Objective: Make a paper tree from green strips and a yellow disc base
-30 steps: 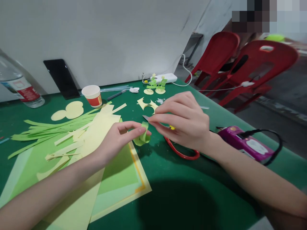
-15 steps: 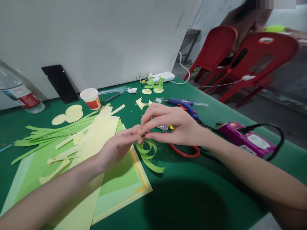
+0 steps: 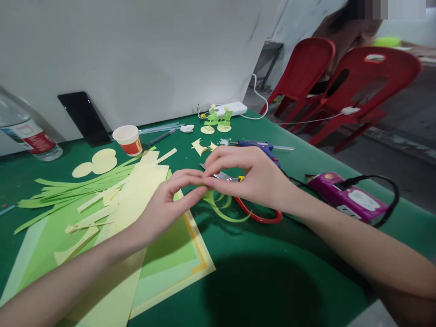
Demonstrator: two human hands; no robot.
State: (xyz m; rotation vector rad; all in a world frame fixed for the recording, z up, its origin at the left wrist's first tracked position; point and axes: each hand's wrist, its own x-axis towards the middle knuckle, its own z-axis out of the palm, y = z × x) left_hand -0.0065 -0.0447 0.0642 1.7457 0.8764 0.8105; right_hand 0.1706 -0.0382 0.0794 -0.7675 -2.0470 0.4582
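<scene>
A curled light-green paper strip (image 3: 228, 215) hangs from my fingertips above the table. My left hand (image 3: 172, 197) holds its upper end between thumb and fingers, coming in from the left. My right hand (image 3: 248, 170) pinches the same end from the other side, and the two sets of fingertips meet. The pinched end itself is mostly hidden. Behind and below my right hand lie scissors (image 3: 272, 219) with red handles, their blades partly covered. Under my left forearm are stacked green and cream paper sheets (image 3: 163, 259), with loose green strips (image 3: 75, 190) beside them.
A blue glue gun (image 3: 255, 144) and a purple power box (image 3: 347, 197) with a black cable are at the right. Small paper plants (image 3: 224, 120) stand by a white power strip (image 3: 235, 109). A paper cup (image 3: 127, 141), phone (image 3: 85, 120) and bottle (image 3: 30, 136) are along the back.
My left hand has turned and its thumb has come under the fingers, separating from the flat pose. The green strip has been lifted and swung to the right, over the scissors.
</scene>
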